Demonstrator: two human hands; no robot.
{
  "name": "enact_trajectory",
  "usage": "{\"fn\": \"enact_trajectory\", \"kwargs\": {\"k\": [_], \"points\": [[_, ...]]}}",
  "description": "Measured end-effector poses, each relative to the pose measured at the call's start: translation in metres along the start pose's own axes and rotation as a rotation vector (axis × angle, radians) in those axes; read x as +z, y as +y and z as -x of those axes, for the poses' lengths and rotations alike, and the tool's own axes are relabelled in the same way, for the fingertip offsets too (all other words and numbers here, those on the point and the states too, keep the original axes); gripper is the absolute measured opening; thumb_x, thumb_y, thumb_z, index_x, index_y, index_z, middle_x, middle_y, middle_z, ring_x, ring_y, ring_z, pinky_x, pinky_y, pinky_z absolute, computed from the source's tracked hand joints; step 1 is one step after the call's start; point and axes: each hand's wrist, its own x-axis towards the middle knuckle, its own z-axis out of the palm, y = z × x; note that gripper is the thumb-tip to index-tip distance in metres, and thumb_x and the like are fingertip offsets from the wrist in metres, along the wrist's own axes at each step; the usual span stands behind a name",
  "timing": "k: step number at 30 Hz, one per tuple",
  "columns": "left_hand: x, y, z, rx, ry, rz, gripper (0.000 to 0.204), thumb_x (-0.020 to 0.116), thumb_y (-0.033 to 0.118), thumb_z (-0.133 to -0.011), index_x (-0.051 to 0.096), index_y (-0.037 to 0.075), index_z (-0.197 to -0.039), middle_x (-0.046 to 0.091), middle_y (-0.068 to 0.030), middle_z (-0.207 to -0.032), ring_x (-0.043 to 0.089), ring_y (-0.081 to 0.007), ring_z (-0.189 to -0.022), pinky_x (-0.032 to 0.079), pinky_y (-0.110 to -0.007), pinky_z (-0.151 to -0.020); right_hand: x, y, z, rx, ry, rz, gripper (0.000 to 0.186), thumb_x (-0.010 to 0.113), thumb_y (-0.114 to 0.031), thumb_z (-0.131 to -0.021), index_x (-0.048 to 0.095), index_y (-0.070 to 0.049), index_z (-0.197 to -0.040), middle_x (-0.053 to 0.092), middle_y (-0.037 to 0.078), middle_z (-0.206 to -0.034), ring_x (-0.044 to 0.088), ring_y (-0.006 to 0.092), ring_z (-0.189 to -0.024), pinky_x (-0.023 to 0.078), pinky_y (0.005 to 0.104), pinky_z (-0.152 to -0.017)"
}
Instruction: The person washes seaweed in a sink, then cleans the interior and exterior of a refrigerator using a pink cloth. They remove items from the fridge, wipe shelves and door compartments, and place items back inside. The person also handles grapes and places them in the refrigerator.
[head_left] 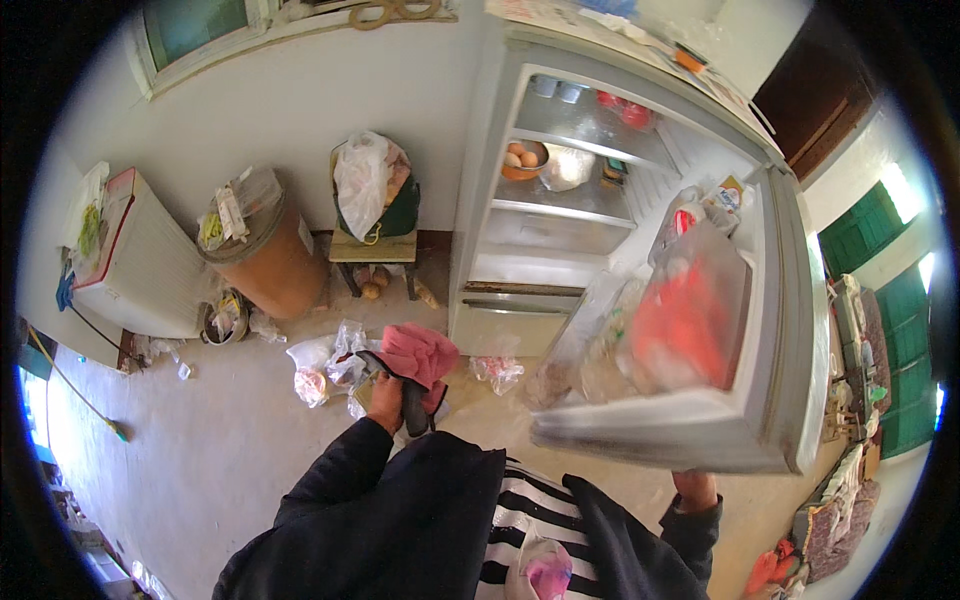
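My left hand (pixel 385 402) is closed on a pink cloth (pixel 418 354) with dark grey parts, held low in front of me, left of the refrigerator. At the lower edge of the open refrigerator door (pixel 640 425), my right hand (pixel 695 488) shows only in part; the door hides its fingers. The door is blurred, and its inner shelves hold bags, one with something red (pixel 685 325) in it. Inside the refrigerator (pixel 485 240), an orange bowl of eggs (pixel 523 160) stands beside a clear plastic bag (pixel 567 168). Red items (pixel 632 112) lie on the top shelf.
Plastic bags (pixel 318 362) lie on the floor beyond my left hand, and another bag (pixel 497 372) lies near the refrigerator. Along the wall stand a small stool (pixel 372 246) bearing a bagged container, a large brown barrel (pixel 270 262) and a white chest-like box (pixel 148 270).
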Motion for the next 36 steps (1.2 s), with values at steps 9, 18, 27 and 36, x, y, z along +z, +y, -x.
{"fn": "enact_trajectory", "kwargs": {"k": [9,18,27,36], "points": [[-0.058,0.067,0.017,0.096,0.167,0.027,0.043,0.052,0.022,-0.097,0.043,0.014,-0.138,0.058,-0.0074,-0.125,0.06,-0.0211,-0.108,0.051,-0.036,-0.089,0.018,-0.157,-0.234,0.206,-0.185,-1.542,0.022,0.049,-0.022,-0.101,0.055,-0.005,-0.115,0.061,0.006,-0.108,0.06,0.0192,-0.1,0.048,0.0356,-0.089],[-0.049,0.101,0.035,0.148,0.087,-0.026,0.04,0.055,0.023,-0.094,0.054,0.005,-0.13,0.062,-0.0072,-0.117,0.06,-0.0188,-0.102,0.05,-0.032,-0.085,0.102,-0.183,-0.403,0.012,0.172,-1.359,0.02,0.052,-0.025,-0.1,0.056,-0.007,-0.108,0.059,0.003,-0.107,0.057,0.0165,-0.111,0.044,0.0316,-0.095],[0.199,0.172,0.042,0.791,-0.673,-0.841,0.04,0.062,0.023,-0.09,0.053,0.007,-0.125,0.063,-0.0068,-0.111,0.059,-0.0192,-0.102,0.05,-0.033,-0.083,0.073,-0.23,-0.313,-0.142,0.049,-1.582,0.047,0.05,-0.025,-0.101,0.038,-0.003,-0.141,0.043,0.009,-0.14,0.036,0.0225,-0.135,0.029,0.0363,-0.11],[0.339,0.089,0.034,0.844,-1.099,-0.881,0.092,0.077,0.035,-0.075,0.029,0.003,-0.147,0.033,-0.0159,-0.151,0.033,-0.0298,-0.14,0.024,-0.043,-0.116,0.022,-0.121,-0.241,-0.208,0.504,-1.705,0.079,0.071,-0.007,-0.086,0.023,-0.005,-0.15,0.034,0.01,-0.15,0.035,0.0217,-0.138,0.031,0.0379,-0.112]]}}
